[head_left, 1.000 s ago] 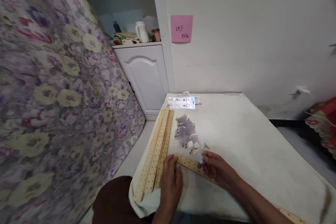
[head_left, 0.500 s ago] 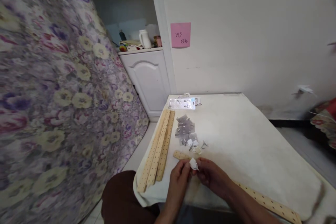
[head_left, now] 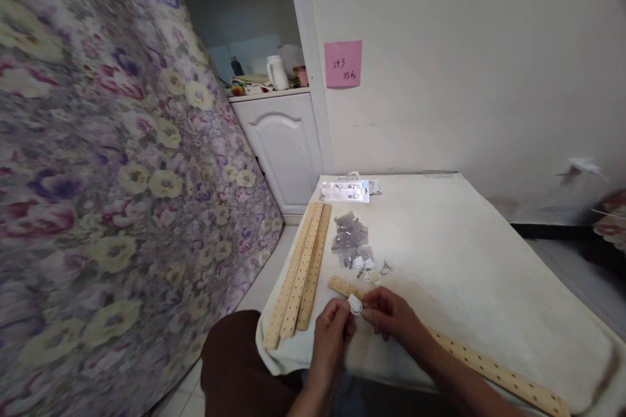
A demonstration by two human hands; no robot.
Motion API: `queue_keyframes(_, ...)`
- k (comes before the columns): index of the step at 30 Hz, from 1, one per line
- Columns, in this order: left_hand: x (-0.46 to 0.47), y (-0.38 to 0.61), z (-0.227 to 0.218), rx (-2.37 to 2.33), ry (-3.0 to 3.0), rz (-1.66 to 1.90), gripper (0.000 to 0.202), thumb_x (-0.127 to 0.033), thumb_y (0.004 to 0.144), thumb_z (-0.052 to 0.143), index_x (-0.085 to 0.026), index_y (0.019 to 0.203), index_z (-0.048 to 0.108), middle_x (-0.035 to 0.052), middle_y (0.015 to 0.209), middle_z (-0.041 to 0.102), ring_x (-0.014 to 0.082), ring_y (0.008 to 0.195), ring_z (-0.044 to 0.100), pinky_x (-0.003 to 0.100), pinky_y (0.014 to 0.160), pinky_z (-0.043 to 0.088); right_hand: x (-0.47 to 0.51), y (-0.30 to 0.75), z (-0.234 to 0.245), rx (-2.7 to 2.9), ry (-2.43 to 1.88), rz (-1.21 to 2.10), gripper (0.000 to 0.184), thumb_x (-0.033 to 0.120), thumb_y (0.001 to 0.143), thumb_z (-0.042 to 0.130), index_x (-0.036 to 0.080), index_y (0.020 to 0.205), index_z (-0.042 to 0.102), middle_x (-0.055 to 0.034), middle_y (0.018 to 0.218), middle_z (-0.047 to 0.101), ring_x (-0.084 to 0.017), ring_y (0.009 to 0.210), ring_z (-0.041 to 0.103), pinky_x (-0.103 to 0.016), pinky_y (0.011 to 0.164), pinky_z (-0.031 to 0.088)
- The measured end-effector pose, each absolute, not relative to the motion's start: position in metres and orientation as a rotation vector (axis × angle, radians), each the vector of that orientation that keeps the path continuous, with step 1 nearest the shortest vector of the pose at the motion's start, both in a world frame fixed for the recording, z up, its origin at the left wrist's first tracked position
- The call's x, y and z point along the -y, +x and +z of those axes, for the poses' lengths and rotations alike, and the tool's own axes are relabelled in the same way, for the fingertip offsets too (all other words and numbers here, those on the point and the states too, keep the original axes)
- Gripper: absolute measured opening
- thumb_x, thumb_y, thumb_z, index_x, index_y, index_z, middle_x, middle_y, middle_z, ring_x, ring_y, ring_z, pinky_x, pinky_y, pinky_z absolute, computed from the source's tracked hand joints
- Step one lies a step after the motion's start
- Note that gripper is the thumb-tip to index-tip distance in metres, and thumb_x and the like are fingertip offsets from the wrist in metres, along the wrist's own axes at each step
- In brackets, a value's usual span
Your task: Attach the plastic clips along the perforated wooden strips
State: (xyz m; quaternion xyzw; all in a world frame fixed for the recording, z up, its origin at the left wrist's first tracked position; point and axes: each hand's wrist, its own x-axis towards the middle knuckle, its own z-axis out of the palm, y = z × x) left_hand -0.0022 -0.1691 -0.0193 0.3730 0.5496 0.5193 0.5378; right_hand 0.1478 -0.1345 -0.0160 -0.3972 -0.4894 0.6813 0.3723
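Note:
My left hand pinches a small white tag-like piece with a metal loop between thumb and fingers. From the other side, my right hand has its fingertips closed at the right edge of the same piece, by its loop. Beneath both hands runs a wooden strip with drilled holes, its middle covered by my hands and forearm. Just beyond them lie more white pieces, a cream-coloured one and a loose metal hook.
Several small clear bags of metal parts lie farther back. Drilled wooden strips rest along the left side of the cloth-covered table. A clear blister pack is at the far edge. A floral curtain hangs at left.
The white piece has turned between my fingers, and my right hand's fingers have shifted on its right side. The whole view has swung slightly left.

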Motion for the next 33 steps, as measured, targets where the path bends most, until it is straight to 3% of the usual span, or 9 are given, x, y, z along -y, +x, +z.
queue_keyframes(3, 0.169, -0.004, -0.025, -1.283, 0.835, 1.282, 0.036, -0.049, 0.076, 0.059, -0.018, 0.063, 0.049, -0.006, 0.048, 0.045, 0.0071, 0.046, 0.036, 0.02, 0.048, 0.025, 0.136, 0.143, -0.022, 1.3, -1.007, 1.633, 0.035, 0.028, 0.06, 0.077, 0.02, 0.087, 0.056, 0.0036, 0.07, 0.06, -0.01, 0.057, 0.053, -0.022, 0.051, 0.042)
queue_keyframes(7, 0.171, -0.009, -0.031, -1.273, 0.782, 1.277, 0.035, -0.049, 0.075, 0.061, -0.017, 0.064, 0.05, -0.006, 0.049, 0.046, 0.0065, 0.045, 0.037, 0.02, 0.047, 0.026, 0.137, 0.139, -0.02, 1.425, -1.025, 1.551, 0.02, 0.018, 0.065, 0.07, 0.019, 0.08, 0.058, 0.0015, 0.072, 0.062, -0.013, 0.065, 0.055, -0.025, 0.06, 0.042)
queue_keyframes(14, 0.169, -0.021, -0.038, -1.275, 0.813, 1.215, 0.032, -0.045, 0.076, 0.06, -0.016, 0.067, 0.052, -0.0053, 0.049, 0.048, 0.0055, 0.044, 0.036, 0.019, 0.045, 0.024, 0.125, 0.135, -0.017, 1.507, -1.102, 1.536, 0.007, 0.019, 0.071, 0.061, 0.019, 0.077, 0.057, 0.0026, 0.062, 0.059, -0.013, 0.058, 0.052, -0.025, 0.056, 0.04)
queue_keyframes(21, 0.164, -0.02, -0.039, -1.281, 0.743, 1.19, 0.03, -0.043, 0.073, 0.062, -0.018, 0.066, 0.048, -0.0061, 0.045, 0.048, 0.0051, 0.04, 0.035, 0.018, 0.042, 0.023, 0.107, 0.125, -0.012, 1.633, -1.128, 1.44, 0.008, 0.014, 0.067, 0.06, 0.019, 0.074, 0.061, 0.0022, 0.065, 0.059, -0.014, 0.063, 0.052, -0.025, 0.059, 0.038)
queue_keyframes(33, 0.149, -0.027, -0.025, -1.25, 0.7, 1.362, 0.029, -0.043, 0.072, 0.064, -0.017, 0.066, 0.051, -0.0051, 0.05, 0.051, 0.0069, 0.045, 0.044, 0.019, 0.047, 0.032, 0.11, 0.114, -0.01, 1.636, -1.069, 1.505, 0.01, 0.02, 0.067, 0.067, 0.019, 0.074, 0.06, 0.0035, 0.06, 0.057, -0.012, 0.057, 0.049, -0.023, 0.054, 0.036)
